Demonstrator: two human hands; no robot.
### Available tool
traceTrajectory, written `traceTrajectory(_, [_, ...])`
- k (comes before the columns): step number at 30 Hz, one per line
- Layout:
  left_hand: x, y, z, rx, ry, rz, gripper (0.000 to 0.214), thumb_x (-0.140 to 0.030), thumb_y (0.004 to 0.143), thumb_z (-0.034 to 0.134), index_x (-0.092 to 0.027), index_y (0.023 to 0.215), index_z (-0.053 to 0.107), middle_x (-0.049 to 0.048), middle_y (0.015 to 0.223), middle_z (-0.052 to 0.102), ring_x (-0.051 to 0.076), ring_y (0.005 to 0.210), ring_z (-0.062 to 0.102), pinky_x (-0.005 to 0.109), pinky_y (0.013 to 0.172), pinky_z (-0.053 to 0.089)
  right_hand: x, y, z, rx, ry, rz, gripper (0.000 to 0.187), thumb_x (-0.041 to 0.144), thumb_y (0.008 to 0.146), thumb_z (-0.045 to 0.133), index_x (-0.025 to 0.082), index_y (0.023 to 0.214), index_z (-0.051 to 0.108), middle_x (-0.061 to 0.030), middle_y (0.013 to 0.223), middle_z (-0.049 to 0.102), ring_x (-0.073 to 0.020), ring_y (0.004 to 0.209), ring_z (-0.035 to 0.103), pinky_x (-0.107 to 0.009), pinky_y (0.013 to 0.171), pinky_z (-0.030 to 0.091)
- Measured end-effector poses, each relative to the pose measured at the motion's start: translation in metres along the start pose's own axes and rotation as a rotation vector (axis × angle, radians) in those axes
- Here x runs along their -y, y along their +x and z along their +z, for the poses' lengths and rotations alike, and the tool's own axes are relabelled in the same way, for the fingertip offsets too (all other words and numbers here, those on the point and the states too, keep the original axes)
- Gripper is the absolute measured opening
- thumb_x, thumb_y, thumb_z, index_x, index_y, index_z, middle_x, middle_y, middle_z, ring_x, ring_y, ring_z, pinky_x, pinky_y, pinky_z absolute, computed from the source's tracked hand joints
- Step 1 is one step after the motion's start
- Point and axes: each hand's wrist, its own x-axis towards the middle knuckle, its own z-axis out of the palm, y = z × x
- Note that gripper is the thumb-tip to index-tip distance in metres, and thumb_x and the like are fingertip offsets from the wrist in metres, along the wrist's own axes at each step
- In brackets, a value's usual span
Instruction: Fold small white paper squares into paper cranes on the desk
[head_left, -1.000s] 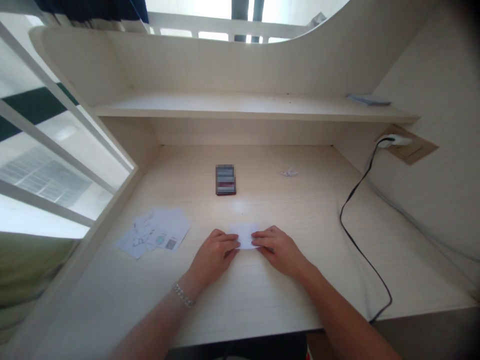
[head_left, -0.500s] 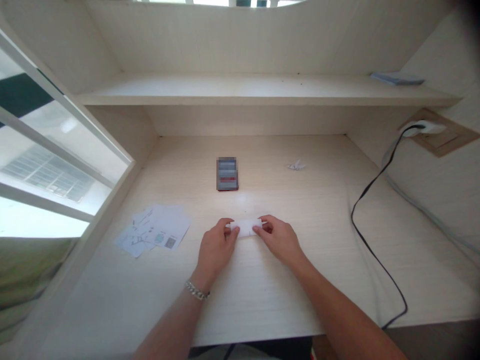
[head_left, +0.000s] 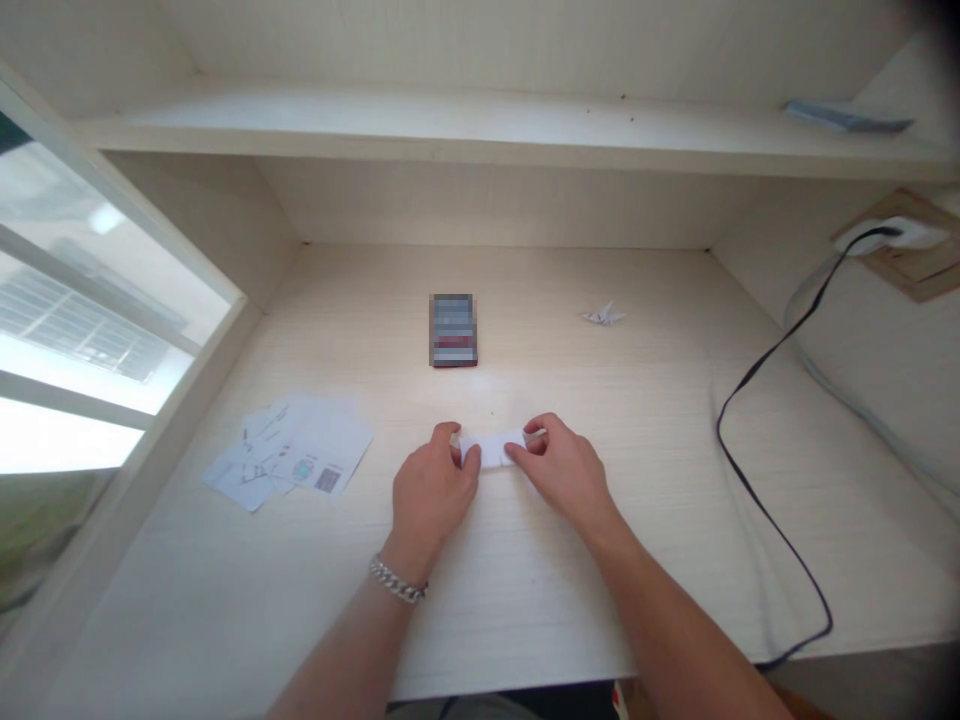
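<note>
A small white folded piece of paper (head_left: 492, 451) is held level just above or on the desk, in front of me. My left hand (head_left: 435, 485) pinches its left end between thumb and fingers; a chain bracelet (head_left: 397, 580) circles that wrist. At the right end, my right hand (head_left: 566, 470) grips the paper the same way, its thumb on the near face. The fingertips behind the paper are partly hidden. Farther back lies a small folded paper crane (head_left: 602, 315), apart from both hands.
Several loose printed sheets (head_left: 300, 445) overlap on the left of the desk (head_left: 517, 600). A dark phone-like rectangle (head_left: 453, 330), blurred out, lies behind the hands. On the right a black cable (head_left: 757, 480) runs from a wall socket (head_left: 911, 240). A shelf (head_left: 480, 125) spans the back.
The camera view has tilted down and come slightly closer, so the shelf sits higher. Both hands keep their hold on the folded paper, with only slight finger shifts.
</note>
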Motion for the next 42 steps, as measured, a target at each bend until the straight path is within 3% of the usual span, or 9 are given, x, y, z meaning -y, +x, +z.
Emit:
traceTrajectory(18, [-0.003, 0.004, -0.002, 0.031, 0.079, -0.088, 0.037, -0.047, 0.075, 0.051, -0.028, 0.107, 0.052, 0.0, 0.067, 0.065, 0.022, 0.062, 0.059, 0.028, 0.053, 0.032, 0.002, 0.005, -0.004, 0.042, -0.101, 0.038, 0.026, 0.045, 0.063, 0.066, 0.024, 0.073, 0.057, -0.0003, 0.066, 0.065, -0.0175, 0.06, 0.056, -0.027, 0.049, 0.026])
traceTrajectory(27, [-0.01, 0.003, -0.008, 0.061, 0.123, -0.118, 0.035, -0.044, 0.077, 0.05, -0.028, 0.109, 0.051, -0.0013, 0.071, 0.067, 0.02, 0.067, 0.061, 0.028, 0.057, 0.037, 0.007, 0.004, -0.008, 0.075, -0.164, 0.085, 0.025, 0.048, 0.065, 0.061, 0.026, 0.074, 0.057, 0.0054, 0.067, 0.065, -0.0155, 0.062, 0.057, -0.026, 0.05, 0.028])
traceTrajectory(42, [-0.007, 0.003, -0.003, -0.001, 0.12, -0.089, 0.031, -0.047, 0.078, 0.048, -0.031, 0.105, 0.05, -0.0045, 0.067, 0.066, 0.02, 0.062, 0.061, 0.027, 0.052, 0.032, 0.007, 0.005, -0.009, 0.078, -0.167, 0.055, 0.023, 0.046, 0.066, 0.063, 0.025, 0.073, 0.057, 0.0041, 0.066, 0.064, -0.0145, 0.06, 0.056, -0.024, 0.049, 0.028])
